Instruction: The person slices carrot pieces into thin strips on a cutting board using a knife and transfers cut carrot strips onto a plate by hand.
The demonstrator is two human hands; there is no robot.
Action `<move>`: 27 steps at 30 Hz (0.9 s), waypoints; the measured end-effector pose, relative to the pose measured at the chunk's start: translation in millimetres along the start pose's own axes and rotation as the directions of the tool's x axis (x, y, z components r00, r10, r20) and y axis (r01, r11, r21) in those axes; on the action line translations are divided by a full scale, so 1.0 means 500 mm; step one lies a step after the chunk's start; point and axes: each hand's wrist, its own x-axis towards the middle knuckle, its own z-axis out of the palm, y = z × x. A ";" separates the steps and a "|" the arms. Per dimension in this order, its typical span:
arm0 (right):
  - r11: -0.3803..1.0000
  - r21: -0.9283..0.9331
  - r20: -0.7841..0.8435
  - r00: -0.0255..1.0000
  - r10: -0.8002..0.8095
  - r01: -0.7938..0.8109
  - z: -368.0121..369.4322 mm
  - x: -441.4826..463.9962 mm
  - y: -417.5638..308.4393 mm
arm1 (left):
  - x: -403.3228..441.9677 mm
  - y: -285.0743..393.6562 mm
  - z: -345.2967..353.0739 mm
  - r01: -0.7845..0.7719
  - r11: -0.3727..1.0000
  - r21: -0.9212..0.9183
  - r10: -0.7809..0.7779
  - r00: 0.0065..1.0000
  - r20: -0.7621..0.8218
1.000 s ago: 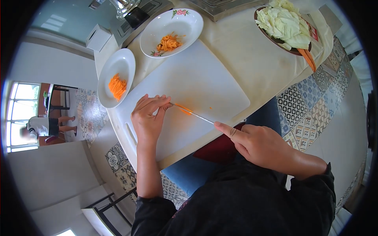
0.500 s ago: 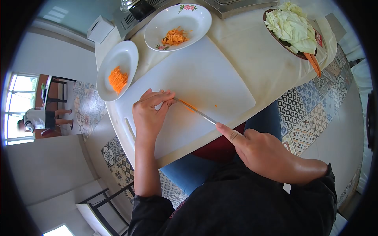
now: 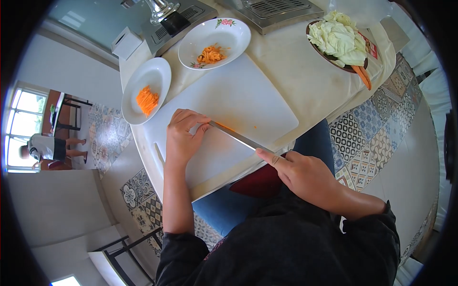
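The right hand (image 3: 305, 178) is gripping a knife (image 3: 236, 135), index finger extending toward ten o'clock; the left hand (image 3: 183, 133) is bunching its fingers at the tip, hold unclear. Carrot (image 3: 226, 127) is lying at the blade's one o'clock.

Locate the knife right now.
Head view, centre: the knife is in the right hand, blade over the white cutting board, tip by the left hand.

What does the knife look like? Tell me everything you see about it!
The knife has a long, straight, narrow blade, silvery like metal. It slants over the white board. The right hand hides its handle, one finger reaching onto the blade. The left hand seems to touch its far end. An orange strip shows beside it.
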 end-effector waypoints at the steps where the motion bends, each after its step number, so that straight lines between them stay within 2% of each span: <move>1: 1.000 0.022 0.010 1.000 0.017 -0.018 -0.005 0.000 0.000 | 0.002 0.001 -0.001 -0.016 1.000 -0.009 0.016 1.000 -0.001; 6: 0.994 0.082 0.022 0.997 0.071 -0.073 -0.025 -0.010 0.003 | 0.002 0.015 0.002 -0.046 0.998 -0.046 0.047 0.999 0.023; 12: 0.996 -0.080 -0.070 0.997 0.036 -0.041 -0.026 -0.002 0.015 | 0.001 0.007 0.006 -0.107 0.994 -0.014 0.107 0.994 -0.004; 15: 0.996 -0.091 -0.133 0.991 0.009 -0.021 -0.008 0.005 0.025 | 0.000 0.007 0.003 -0.099 0.995 -0.019 0.099 0.995 0.015; 24: 0.994 -0.101 -0.139 0.990 0.032 -0.046 -0.008 0.014 0.023 | 0.003 0.046 0.013 -0.155 0.988 0.014 0.149 0.971 0.186; 27: 0.992 -0.111 -0.129 0.991 0.042 -0.056 -0.010 0.013 0.023 | 0.003 0.050 0.017 -0.147 0.989 0.017 0.141 0.972 0.186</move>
